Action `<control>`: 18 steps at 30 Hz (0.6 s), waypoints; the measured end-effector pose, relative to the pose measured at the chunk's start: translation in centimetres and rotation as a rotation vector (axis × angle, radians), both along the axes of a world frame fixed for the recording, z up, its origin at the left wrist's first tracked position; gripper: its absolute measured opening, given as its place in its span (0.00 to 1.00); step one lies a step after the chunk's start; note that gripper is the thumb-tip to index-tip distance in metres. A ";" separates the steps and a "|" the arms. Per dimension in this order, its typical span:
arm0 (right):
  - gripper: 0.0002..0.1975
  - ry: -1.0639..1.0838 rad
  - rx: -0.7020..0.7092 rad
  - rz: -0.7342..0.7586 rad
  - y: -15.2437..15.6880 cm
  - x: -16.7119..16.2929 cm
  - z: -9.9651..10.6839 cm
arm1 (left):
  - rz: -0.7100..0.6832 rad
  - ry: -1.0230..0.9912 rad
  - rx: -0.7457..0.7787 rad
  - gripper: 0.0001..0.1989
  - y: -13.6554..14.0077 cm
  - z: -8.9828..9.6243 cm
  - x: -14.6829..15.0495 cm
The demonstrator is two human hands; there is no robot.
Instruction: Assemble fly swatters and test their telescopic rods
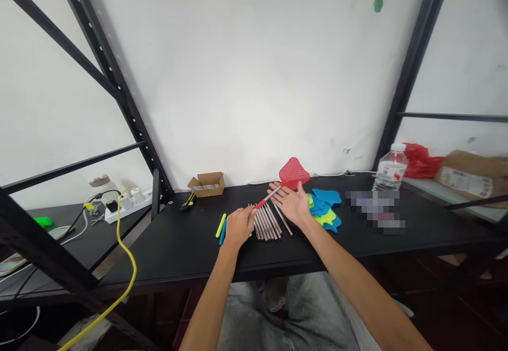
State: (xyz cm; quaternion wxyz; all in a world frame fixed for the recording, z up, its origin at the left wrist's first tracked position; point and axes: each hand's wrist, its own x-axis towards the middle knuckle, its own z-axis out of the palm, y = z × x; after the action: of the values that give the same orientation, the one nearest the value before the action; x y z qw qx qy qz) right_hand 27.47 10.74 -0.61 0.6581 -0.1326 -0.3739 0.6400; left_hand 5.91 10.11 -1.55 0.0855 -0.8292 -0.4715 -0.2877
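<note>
My left hand (pixel 239 227) is wrapped round the red handle of a fly swatter (pixel 294 172), which slants up to the right over the black table. Its red perforated head points toward the wall, on a thin metal rod. My right hand (pixel 292 203) is palm up with its fingers stretched out, behind or against the rod just below the head. Beneath my hands lies a row of loose metal rods (pixel 266 224). Blue and yellow-green swatter heads (pixel 326 208) are piled by my right wrist. A yellow handle (pixel 221 225) and a blue handle (pixel 223 232) lie beside my left hand.
A small open cardboard box (pixel 207 184) and a black-and-yellow tool (pixel 188 201) sit near the wall. At right stands a water bottle (pixel 391 168). A power strip (pixel 129 206) and a yellow cable (pixel 127 245) are at left. Black rack posts (pixel 135 113) frame the table.
</note>
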 end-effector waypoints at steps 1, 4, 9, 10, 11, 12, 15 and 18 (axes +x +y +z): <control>0.32 -0.030 0.016 -0.018 -0.1 0.0 0.0 | 0.000 0.002 -0.007 0.21 0.0 0.0 0.0; 0.34 -0.116 0.043 -0.076 -0.2 -0.1 0.2 | -0.002 -0.004 -0.036 0.21 -0.1 0.1 0.0; 0.37 -0.150 0.041 -0.109 -0.2 0.0 0.2 | 0.007 -0.008 -0.044 0.20 -0.2 0.2 0.0; 0.38 -0.137 0.044 -0.096 -0.1 0.0 0.1 | 0.010 -0.005 -0.036 0.20 -0.2 0.2 0.1; 0.38 -0.125 0.047 -0.085 -0.1 0.1 0.1 | 0.013 -0.004 -0.029 0.20 -0.2 0.2 0.1; 0.38 -0.116 0.048 -0.078 0.0 0.1 0.0 | 0.015 -0.002 -0.024 0.20 -0.2 0.1 0.1; 0.37 -0.112 0.048 -0.087 0.0 0.1 -0.1 | 0.013 -0.001 -0.025 0.20 -0.1 0.0 0.1; 0.36 -0.102 0.060 -0.097 0.0 0.1 0.0 | 0.006 -0.015 -0.028 0.20 -0.1 0.0 0.1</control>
State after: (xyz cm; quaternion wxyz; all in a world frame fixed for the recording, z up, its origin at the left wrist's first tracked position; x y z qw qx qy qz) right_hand 27.58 10.69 -0.64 0.6721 -0.1632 -0.4188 0.5884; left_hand 5.98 9.99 -1.53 0.0711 -0.8268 -0.4786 -0.2869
